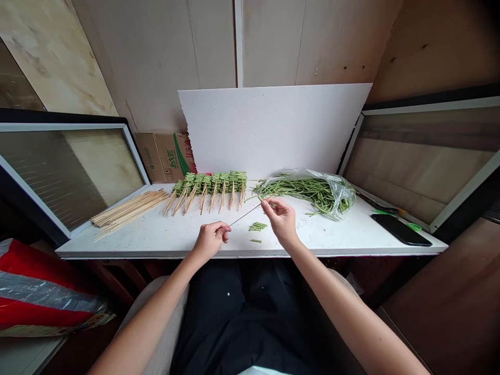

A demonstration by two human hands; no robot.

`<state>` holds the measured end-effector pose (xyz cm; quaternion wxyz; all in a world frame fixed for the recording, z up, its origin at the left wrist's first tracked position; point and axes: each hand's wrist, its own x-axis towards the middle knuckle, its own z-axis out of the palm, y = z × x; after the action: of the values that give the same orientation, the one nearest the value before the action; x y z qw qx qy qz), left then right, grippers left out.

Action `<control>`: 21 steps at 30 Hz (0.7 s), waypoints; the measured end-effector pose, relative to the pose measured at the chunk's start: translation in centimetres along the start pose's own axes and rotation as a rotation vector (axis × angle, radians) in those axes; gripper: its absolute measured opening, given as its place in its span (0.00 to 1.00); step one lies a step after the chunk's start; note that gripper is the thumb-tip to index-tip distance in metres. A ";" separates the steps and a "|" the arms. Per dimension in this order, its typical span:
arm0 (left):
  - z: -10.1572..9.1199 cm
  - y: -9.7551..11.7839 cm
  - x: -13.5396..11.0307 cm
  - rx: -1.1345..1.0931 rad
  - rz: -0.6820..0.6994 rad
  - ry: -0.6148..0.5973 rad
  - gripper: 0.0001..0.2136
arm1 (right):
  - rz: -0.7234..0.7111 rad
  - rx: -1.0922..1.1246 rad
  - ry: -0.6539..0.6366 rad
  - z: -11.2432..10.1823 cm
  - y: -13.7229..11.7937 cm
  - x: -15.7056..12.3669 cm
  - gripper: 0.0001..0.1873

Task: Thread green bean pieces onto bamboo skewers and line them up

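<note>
My left hand is closed around the lower end of a thin skewer, which slants up to the right. At its far end my right hand pinches a thin green stalk between thumb and fingers. Whether the stalk is a long bean or a garlic scape I cannot tell. Below the skewer, short cut stalk pieces lie in a small pile, with a loose piece nearer me. Behind my hands, loaded skewers of green pieces sit in a row, sticks towards me.
Bare bamboo skewers lie at the left of the white table. A clear plastic bag of long green stalks is at the back right. A black phone rests near the right edge. A white board and a cardboard box stand behind.
</note>
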<state>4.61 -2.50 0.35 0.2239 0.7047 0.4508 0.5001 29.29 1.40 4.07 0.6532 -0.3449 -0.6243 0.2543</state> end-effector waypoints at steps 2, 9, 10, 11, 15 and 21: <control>0.4 0.3 -0.1 -0.057 -0.034 -0.052 0.13 | -0.017 0.018 0.013 0.6 -0.1 -0.6 0.17; 1.2 0.5 -0.4 -0.264 -0.149 -0.247 0.19 | 0.035 0.041 -0.037 0.8 -0.7 -0.6 0.17; 1.2 0.4 -0.4 -0.285 -0.157 -0.274 0.21 | 0.057 0.056 -0.054 0.7 -0.6 -0.5 0.18; 1.2 0.4 -0.4 -0.307 -0.165 -0.300 0.22 | 0.078 0.069 -0.073 0.6 -0.6 -0.4 0.18; 1.3 0.4 -0.4 -0.351 -0.191 -0.391 0.27 | 0.107 0.072 -0.120 0.5 -0.3 -0.2 0.20; 1.9 0.5 -0.2 -0.272 -0.246 -0.239 0.25 | 0.059 -0.076 -0.187 0.4 -0.1 -0.1 0.21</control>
<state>6.48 -2.70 -0.15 0.4283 0.6619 0.4320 0.4380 28.89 1.33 4.06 0.5708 -0.3623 -0.6812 0.2807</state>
